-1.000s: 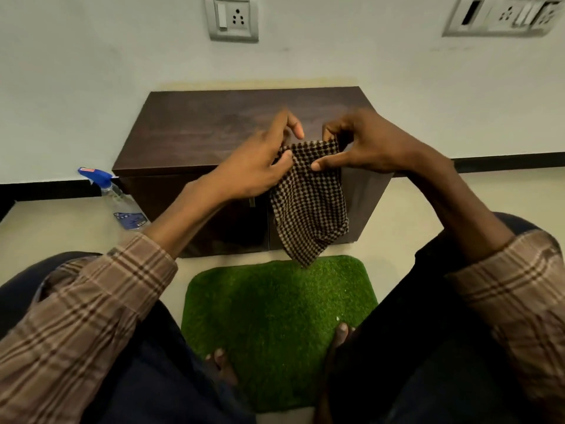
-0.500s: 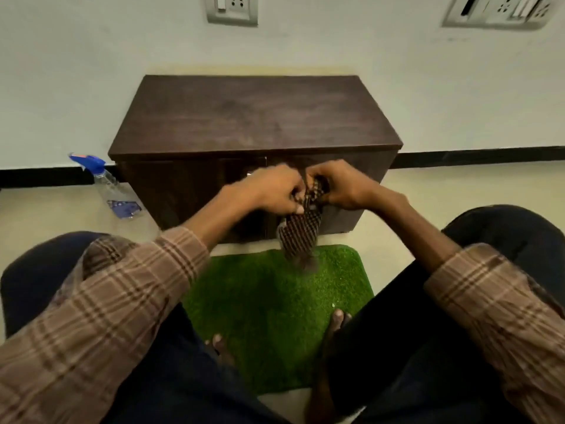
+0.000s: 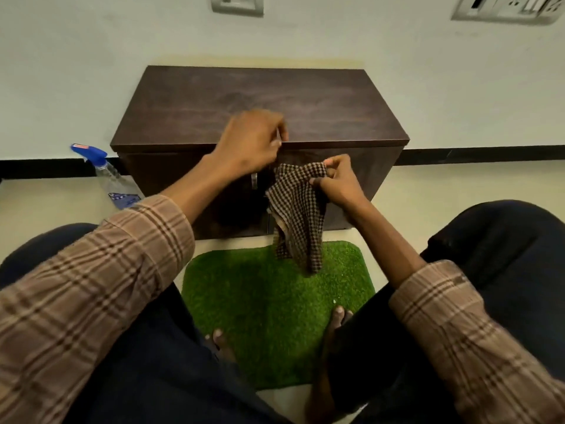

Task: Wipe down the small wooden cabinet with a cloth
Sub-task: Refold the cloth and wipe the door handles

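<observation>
The small dark wooden cabinet (image 3: pixel 244 96) stands against the wall, its doors closed. A brown-and-cream checked cloth (image 3: pixel 299 215) hangs in front of its right door. My right hand (image 3: pixel 339 185) pinches the cloth's bunched top edge. My left hand (image 3: pixel 247 145) is blurred at the cabinet's front top edge, just above and left of the cloth. Its fingers are curled in and I see nothing in them. A metal door handle (image 3: pixel 254 180) shows below my left wrist.
A clear spray bottle with a blue trigger (image 3: pixel 113 179) stands on the floor left of the cabinet. A green grass-like mat (image 3: pixel 275 301) lies before the cabinet, with my bare toes (image 3: pixel 339 316) on its near edge. My knees flank it. Wall sockets (image 3: pixel 237 4) sit above.
Both hands held the cloth bunched together before. My left hand has since come off it and risen to the cabinet's top edge. The cloth now hangs open from my right hand.
</observation>
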